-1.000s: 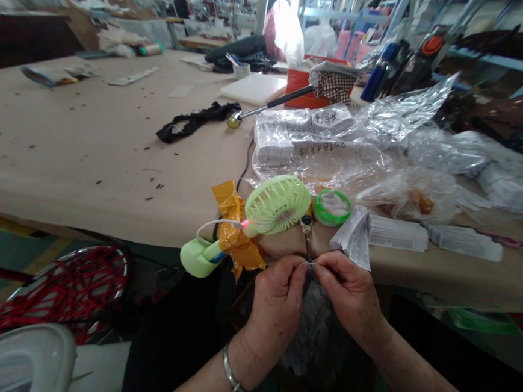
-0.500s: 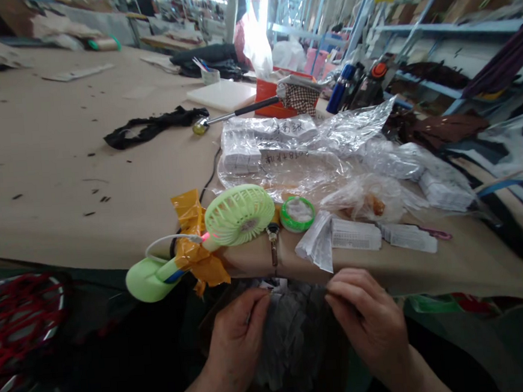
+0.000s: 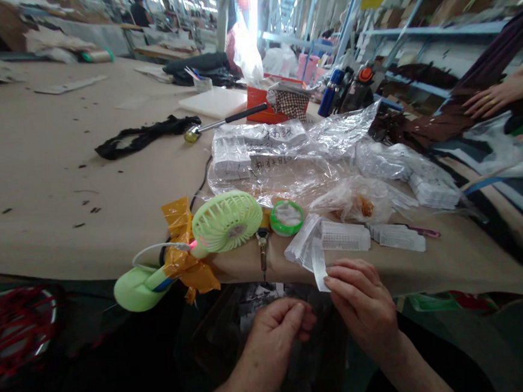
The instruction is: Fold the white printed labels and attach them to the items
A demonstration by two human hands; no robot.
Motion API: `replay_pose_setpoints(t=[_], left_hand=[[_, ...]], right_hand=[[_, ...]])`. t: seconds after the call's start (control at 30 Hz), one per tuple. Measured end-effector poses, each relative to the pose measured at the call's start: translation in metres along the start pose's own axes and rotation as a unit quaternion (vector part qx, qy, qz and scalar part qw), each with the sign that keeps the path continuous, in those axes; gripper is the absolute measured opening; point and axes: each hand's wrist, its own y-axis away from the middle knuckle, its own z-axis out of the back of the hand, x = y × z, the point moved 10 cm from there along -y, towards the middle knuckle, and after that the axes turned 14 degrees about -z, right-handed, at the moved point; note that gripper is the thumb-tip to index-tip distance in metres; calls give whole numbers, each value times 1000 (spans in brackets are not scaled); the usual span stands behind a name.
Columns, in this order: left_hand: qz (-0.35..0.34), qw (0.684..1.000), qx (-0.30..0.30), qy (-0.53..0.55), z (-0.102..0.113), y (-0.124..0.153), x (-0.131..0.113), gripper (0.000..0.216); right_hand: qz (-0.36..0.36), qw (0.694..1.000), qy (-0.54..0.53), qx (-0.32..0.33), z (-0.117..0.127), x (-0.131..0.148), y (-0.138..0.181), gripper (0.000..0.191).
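My right hand (image 3: 363,306) is at the near table edge, its fingers pinched on a white paper tag (image 3: 319,268) that hangs from a fanned stack of tags (image 3: 332,239). My left hand (image 3: 279,330) is below the edge over a dark bag, fingers curled loosely; what it holds, if anything, is hidden. A green hand fan (image 3: 214,230) wrapped in orange tape lies just left of the tags. A small key-like metal piece (image 3: 263,250) hangs over the edge between fan and tags.
Clear plastic bags (image 3: 285,158) with bundled tags cover the table's middle. A green tape roll (image 3: 287,217), a black strap (image 3: 143,136) and an orange box (image 3: 266,108) lie farther back. Another person's hand (image 3: 493,99) rests on dark cloth at right. A red-corded basket (image 3: 14,330) sits at lower left.
My hands have parted. The right one rose to the table edge and took hold of a tag; the left one dropped lower. The view shifted right, bringing another person's hand into sight.
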Motion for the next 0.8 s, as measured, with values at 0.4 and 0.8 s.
replay_pose_setpoints(t=[0.4,0.8], left_hand=[[128,975,-29,178,-43,-5,20,22],[158,981,-30,110,-30,3,30,13]], right_hand=[[-24,993,100,62,-2,-13,7,42],[-64,993,99,-21,5,-46,-2,14]])
